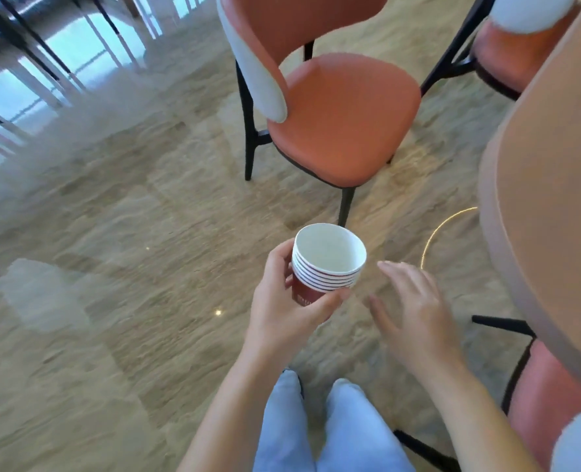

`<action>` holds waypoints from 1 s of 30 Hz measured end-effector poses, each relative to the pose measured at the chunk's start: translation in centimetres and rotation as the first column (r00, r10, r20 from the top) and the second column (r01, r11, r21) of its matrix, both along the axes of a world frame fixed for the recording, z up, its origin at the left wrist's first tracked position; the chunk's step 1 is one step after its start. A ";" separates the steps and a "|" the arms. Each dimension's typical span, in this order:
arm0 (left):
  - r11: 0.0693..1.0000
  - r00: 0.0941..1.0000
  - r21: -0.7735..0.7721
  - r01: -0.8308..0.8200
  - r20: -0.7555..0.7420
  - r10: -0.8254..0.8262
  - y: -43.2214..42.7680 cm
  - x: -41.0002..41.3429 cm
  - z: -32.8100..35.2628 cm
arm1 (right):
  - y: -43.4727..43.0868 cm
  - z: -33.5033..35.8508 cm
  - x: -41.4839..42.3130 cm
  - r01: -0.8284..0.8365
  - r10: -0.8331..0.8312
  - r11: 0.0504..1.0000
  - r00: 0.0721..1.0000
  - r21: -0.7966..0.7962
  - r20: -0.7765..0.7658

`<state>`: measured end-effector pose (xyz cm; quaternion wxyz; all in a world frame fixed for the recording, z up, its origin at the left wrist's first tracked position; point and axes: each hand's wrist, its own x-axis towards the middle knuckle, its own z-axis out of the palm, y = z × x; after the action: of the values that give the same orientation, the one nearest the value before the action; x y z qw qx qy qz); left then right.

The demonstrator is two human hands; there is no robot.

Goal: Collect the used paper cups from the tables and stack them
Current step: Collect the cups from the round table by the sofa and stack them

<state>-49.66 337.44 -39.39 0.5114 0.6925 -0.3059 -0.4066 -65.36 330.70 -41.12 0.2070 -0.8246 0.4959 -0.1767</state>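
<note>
- Left hand [284,310] is gripping the cup stack [326,264] upright, thumb and fingers wrapping the red base below the rims.
- Right hand [410,308] is hovering just beside the stack, open, holding nothing.
- Likely between pickups; next cup isn't showing, so right hand needs to reach the table [551,199].

Directly ahead of the left hand [284,301], which is closed around the stack of cups [326,264], the orange chair [343,117] blocks the way, its near leg just beyond the stack. The right hand [408,308], fingers spread and empty, hangs just beside the stack with a narrow gap between them. To that hand's right, the round table [551,185] edge rises as a wall, with another chair [541,403] tucked below it. Left of the left hand the marble floor [95,267] lies open and wide.
</note>
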 end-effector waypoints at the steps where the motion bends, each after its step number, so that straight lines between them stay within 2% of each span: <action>1: 0.998 0.998 0.001 0.061 0.017 -0.061 -0.3 -0.2 0.8 | 0.2 0.8 -0.6 0.029 -0.029 1.000 0.999 -0.007 -0.015; 6: 0.955 0.954 0.000 0.298 0.018 -0.298 -1.4 -0.9 3.4 | 2.0 4.1 -4.1 0.237 -0.237 0.971 0.971 0.017 -0.023; 9: 0.914 0.914 -0.019 0.406 -0.017 -0.406 -2.2 -1.7 4.1 | 3.5 5.5 -5.8 0.363 -0.363 0.932 0.931 -0.021 -0.040; 18: 0.722 0.723 -0.071 0.688 -0.020 -0.691 -5.5 -6.6 6.0 | 6.9 8.4 -10.5 0.695 -0.698 0.715 0.714 -0.073 -0.050; 30: 0.509 0.512 -0.074 0.857 0.027 -0.858 -9.8 -20.0 6.4 | 6.6 7.9 -22.3 0.868 -0.869 0.494 0.493 -0.044 -0.036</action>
<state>-69.62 327.66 -32.99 0.2724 0.4280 -0.6203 -0.5982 -87.62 337.29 -33.21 0.0685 -0.4698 0.8468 -0.2400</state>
